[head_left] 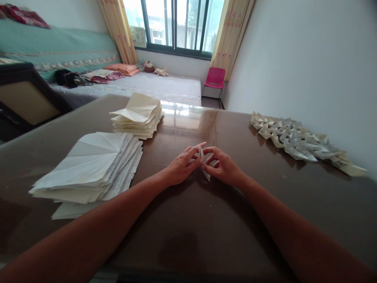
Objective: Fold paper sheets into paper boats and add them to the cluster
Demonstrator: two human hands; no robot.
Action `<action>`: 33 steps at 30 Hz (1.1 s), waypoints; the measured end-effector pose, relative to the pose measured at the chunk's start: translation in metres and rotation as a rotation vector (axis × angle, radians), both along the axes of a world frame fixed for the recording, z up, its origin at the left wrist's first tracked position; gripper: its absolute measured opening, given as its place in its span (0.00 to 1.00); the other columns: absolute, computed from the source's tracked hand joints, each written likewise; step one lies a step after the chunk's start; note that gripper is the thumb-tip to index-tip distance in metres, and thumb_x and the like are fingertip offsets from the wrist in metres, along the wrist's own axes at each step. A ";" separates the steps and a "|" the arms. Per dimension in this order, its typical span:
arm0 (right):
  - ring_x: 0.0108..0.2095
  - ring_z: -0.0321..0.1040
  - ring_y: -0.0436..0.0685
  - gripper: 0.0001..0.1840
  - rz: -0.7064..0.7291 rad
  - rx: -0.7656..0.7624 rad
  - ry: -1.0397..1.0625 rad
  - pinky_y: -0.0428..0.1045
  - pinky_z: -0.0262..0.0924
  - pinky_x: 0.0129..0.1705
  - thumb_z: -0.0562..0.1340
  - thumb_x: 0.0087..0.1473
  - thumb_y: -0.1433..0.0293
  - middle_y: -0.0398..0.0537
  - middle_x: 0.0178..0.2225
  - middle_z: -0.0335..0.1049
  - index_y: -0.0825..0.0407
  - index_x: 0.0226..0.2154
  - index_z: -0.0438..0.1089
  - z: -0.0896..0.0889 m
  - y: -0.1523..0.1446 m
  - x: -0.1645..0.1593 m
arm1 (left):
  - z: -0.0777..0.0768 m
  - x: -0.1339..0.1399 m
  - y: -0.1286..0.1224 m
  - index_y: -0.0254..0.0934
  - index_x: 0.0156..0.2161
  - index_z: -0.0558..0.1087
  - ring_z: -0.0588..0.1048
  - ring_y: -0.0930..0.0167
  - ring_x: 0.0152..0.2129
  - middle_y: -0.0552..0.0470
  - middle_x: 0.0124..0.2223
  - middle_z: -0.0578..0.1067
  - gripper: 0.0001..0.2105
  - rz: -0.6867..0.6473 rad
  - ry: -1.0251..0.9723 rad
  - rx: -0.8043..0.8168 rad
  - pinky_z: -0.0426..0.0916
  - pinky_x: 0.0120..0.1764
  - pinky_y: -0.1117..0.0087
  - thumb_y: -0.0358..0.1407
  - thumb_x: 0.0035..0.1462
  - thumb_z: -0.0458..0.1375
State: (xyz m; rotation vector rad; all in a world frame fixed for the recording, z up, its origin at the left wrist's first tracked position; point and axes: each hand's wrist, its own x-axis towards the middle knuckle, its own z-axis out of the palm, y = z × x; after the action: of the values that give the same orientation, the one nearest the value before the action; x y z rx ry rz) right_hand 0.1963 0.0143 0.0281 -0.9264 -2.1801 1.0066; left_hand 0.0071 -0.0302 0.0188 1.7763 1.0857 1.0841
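Observation:
Over the middle of the brown table, a small folded piece of paper (206, 175) is held between my two hands. My left hand (185, 163) pinches it from the left, thumb and fingers closed on its upper part. From the right, my right hand (221, 164) grips it with curled fingers, the thumb near its lower part. A pointed end sticks out below the fingers; most of the paper is hidden by them. To the far right, several folded paper boats (297, 139) stand packed together in rows.
Left of my hands lies a stack of white creased sheets (88, 157), with a stack of cream sheets (141, 112) behind it. Both rest on the glossy brown table (188, 228). Beyond stand a bed (176, 86) and a pink chair (215, 78); a wall runs along the right.

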 end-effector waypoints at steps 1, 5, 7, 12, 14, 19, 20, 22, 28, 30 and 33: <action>0.29 0.68 0.49 0.23 0.003 0.020 -0.002 0.44 0.63 0.25 0.65 0.48 0.61 0.48 0.40 0.69 0.51 0.46 0.64 0.000 -0.001 0.000 | 0.000 0.000 0.000 0.42 0.63 0.56 0.73 0.71 0.42 0.45 0.55 0.67 0.26 -0.003 0.006 0.009 0.70 0.45 0.68 0.41 0.61 0.52; 0.30 0.69 0.49 0.21 0.056 0.002 0.004 0.45 0.65 0.29 0.64 0.50 0.62 0.47 0.40 0.69 0.51 0.46 0.64 0.000 0.000 0.001 | 0.001 0.001 0.000 0.43 0.64 0.55 0.73 0.71 0.42 0.46 0.53 0.66 0.25 -0.003 0.061 0.047 0.70 0.46 0.69 0.41 0.62 0.50; 0.30 0.68 0.49 0.20 0.074 -0.008 0.007 0.45 0.64 0.28 0.63 0.51 0.64 0.47 0.41 0.69 0.50 0.47 0.64 0.000 0.001 0.003 | 0.003 0.001 -0.001 0.44 0.64 0.55 0.72 0.70 0.44 0.46 0.53 0.67 0.24 0.020 0.136 0.089 0.68 0.49 0.68 0.41 0.63 0.49; 0.31 0.68 0.48 0.18 0.093 0.016 0.011 0.44 0.63 0.27 0.61 0.52 0.65 0.48 0.44 0.68 0.50 0.47 0.64 0.004 0.002 0.006 | 0.008 0.001 -0.006 0.44 0.63 0.56 0.69 0.69 0.50 0.46 0.54 0.67 0.23 0.050 0.273 0.187 0.62 0.56 0.66 0.39 0.64 0.46; 0.31 0.68 0.49 0.17 0.070 0.035 0.015 0.44 0.64 0.29 0.61 0.53 0.65 0.48 0.43 0.68 0.51 0.46 0.65 0.005 0.002 0.005 | 0.009 0.003 -0.007 0.44 0.63 0.58 0.68 0.68 0.51 0.46 0.54 0.66 0.22 0.051 0.296 0.203 0.61 0.56 0.65 0.38 0.64 0.45; 0.29 0.66 0.50 0.15 -0.021 0.217 -0.029 0.46 0.64 0.29 0.61 0.51 0.70 0.47 0.38 0.68 0.52 0.43 0.64 0.001 -0.001 0.001 | 0.005 0.013 -0.009 0.45 0.61 0.60 0.70 0.69 0.47 0.47 0.52 0.67 0.22 0.159 0.327 0.231 0.67 0.51 0.67 0.35 0.62 0.48; 0.29 0.66 0.50 0.14 -0.037 0.264 -0.044 0.46 0.63 0.30 0.61 0.50 0.71 0.47 0.37 0.68 0.52 0.42 0.64 -0.001 -0.002 0.000 | 0.004 0.016 -0.009 0.45 0.61 0.61 0.71 0.69 0.45 0.48 0.50 0.67 0.22 0.206 0.322 0.231 0.68 0.48 0.68 0.35 0.62 0.48; 0.29 0.64 0.50 0.11 -0.074 0.340 -0.065 0.46 0.62 0.30 0.60 0.51 0.72 0.46 0.35 0.67 0.52 0.40 0.64 -0.003 -0.003 -0.002 | 0.001 0.020 -0.007 0.45 0.59 0.64 0.71 0.71 0.40 0.49 0.46 0.67 0.21 0.286 0.312 0.228 0.70 0.43 0.70 0.35 0.61 0.50; 0.31 0.63 0.52 0.12 -0.127 0.415 -0.093 0.47 0.60 0.32 0.57 0.50 0.77 0.46 0.34 0.65 0.51 0.39 0.64 -0.005 0.002 0.001 | 0.002 0.017 0.001 0.43 0.53 0.71 0.68 0.74 0.33 0.52 0.37 0.66 0.20 0.306 0.348 0.256 0.68 0.40 0.72 0.28 0.57 0.50; 0.32 0.64 0.52 0.14 -0.126 0.421 -0.109 0.47 0.60 0.33 0.57 0.49 0.77 0.47 0.35 0.65 0.50 0.40 0.64 -0.005 0.002 0.003 | 0.003 0.016 0.001 0.42 0.52 0.72 0.68 0.73 0.33 0.52 0.37 0.66 0.20 0.312 0.375 0.260 0.68 0.42 0.71 0.27 0.56 0.50; 0.31 0.63 0.52 0.13 -0.136 0.424 -0.096 0.48 0.60 0.33 0.57 0.48 0.77 0.46 0.35 0.65 0.50 0.39 0.64 -0.005 0.001 0.001 | 0.002 0.018 0.000 0.42 0.54 0.69 0.70 0.71 0.36 0.51 0.40 0.68 0.22 0.324 0.407 0.220 0.68 0.45 0.69 0.28 0.54 0.51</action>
State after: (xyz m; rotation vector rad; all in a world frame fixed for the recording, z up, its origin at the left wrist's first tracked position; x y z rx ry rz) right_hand 0.1978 0.0153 0.0235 -0.9160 -2.2494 0.4172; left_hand 0.0249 -0.0303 0.0204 2.1055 1.5948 1.0873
